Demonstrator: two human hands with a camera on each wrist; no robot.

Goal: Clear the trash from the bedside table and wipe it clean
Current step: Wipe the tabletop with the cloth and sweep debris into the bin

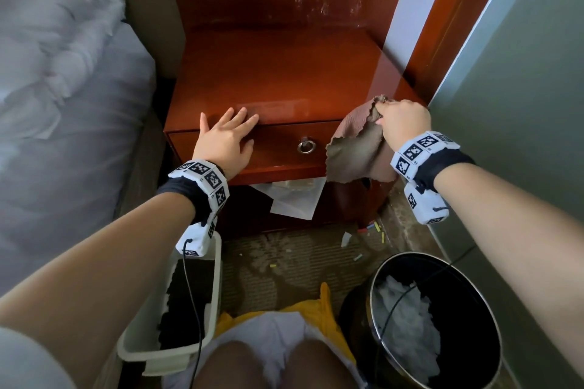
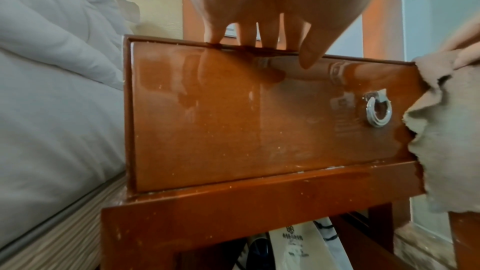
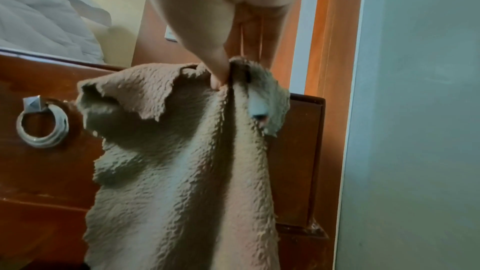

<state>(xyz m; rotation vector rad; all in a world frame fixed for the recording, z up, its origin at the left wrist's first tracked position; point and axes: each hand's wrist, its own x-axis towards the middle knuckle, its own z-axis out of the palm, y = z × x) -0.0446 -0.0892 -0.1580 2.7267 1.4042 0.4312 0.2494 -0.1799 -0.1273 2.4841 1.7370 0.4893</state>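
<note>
The glossy red-brown bedside table (image 1: 278, 79) stands between the bed and a door frame, its top bare. My left hand (image 1: 227, 136) lies flat with straight fingers on the table's front edge, above the drawer (image 2: 259, 120). My right hand (image 1: 403, 123) pinches a brown terry cloth (image 1: 357, 148) at the table's front right corner. The cloth (image 3: 182, 161) hangs down over the drawer's right side, with my thumb (image 3: 218, 73) pressed into its top fold. In the left wrist view the cloth (image 2: 446, 134) hangs at the right.
A ring pull (image 1: 306, 146) sits on the drawer front. A black bin (image 1: 442, 319) with white trash stands on the floor at right, a white basket (image 1: 177, 319) at left. Plastic wrap (image 1: 294, 199) lies under the table. Paper scraps (image 1: 376, 230) litter the carpet. Bedding (image 1: 63, 88) lies to the left.
</note>
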